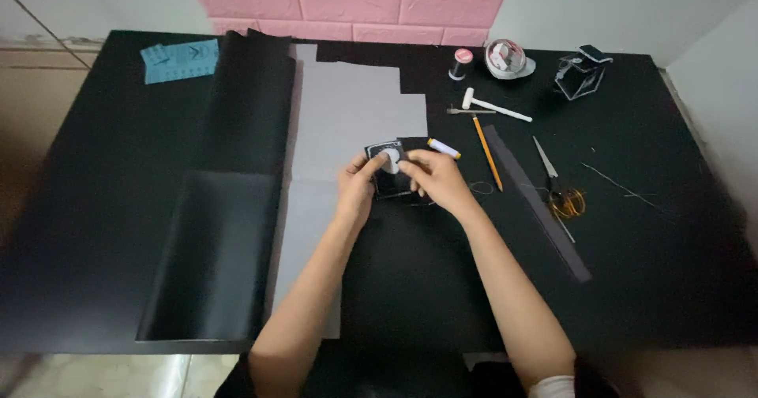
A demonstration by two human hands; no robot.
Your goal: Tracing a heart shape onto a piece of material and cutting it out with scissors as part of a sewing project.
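Resting at the table's middle, a small black piece (392, 173) with a round pale patch is held between both hands. The left hand (357, 186) pinches its left edge, thumb on the pale patch; the right hand (436, 178) pinches the right edge, fingers curled. Just beside the right hand's fingers: a short white tube with a yellow end (444, 148). To the right: a pencil (487, 152), a long grey strip (537, 201), scissors with orange handles (559, 186). Toward the wall: a black thread spool with a pink top (460, 63), a white mallet (494, 109), a round tape dispenser (509, 58), a clear angular holder (581, 74). To the left: a grey sheet (347, 122), a folded black sheet (229, 200), and a blue rectangular card with dark print (180, 59) at the far left corner. All lie on the black table (655, 287), before a pink brick-patterned panel (355, 3).
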